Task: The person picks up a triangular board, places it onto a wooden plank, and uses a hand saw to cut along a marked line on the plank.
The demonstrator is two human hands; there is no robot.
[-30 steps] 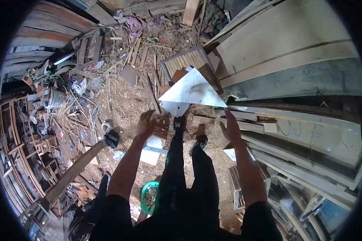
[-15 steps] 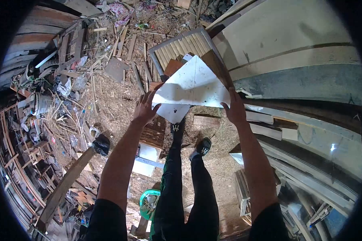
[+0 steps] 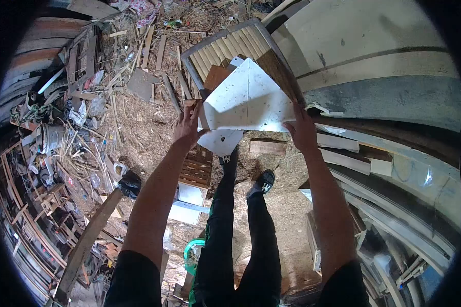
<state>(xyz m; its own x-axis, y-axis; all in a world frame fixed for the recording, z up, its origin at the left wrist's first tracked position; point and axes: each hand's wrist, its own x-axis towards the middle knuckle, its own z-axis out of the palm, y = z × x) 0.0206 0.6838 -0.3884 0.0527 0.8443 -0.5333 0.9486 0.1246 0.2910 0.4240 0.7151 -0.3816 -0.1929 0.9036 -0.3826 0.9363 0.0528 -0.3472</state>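
Sawdust and pale shavings cover the workshop floor (image 3: 148, 135), which we see from above, looking down past our own dark-trousered legs (image 3: 241, 230). Large pale panels (image 3: 384, 46) lie stacked along the right side, their long edges running away from us. Weathered planks (image 3: 51, 41) curve across the upper left, above a dense clutter of offcuts (image 3: 61, 133), sticks and small wooden frames.

Ahead of our feet a slatted frame (image 3: 225, 46) leans against the panels. In front of it, raised clear of the floor, is the white board (image 3: 248, 100). It is flat and roughly triangular. Its point faces up and away from us, and its long lower edge runs side to side, nearest to us. A faint line crosses it from the point down to that edge.

Our left hand (image 3: 188, 125) has the board's lower left corner, its fingers (image 3: 192, 110) reaching up along the edge and closed on it. Our right hand (image 3: 302, 132) has the lower right corner, fingers curled over the edge.

Below the board, a smaller white piece (image 3: 223, 139) shows between our hands. A short wooden block (image 3: 268, 147) lies on the floor just beside our right foot, and a green tub (image 3: 191, 250) sits beside our left leg.
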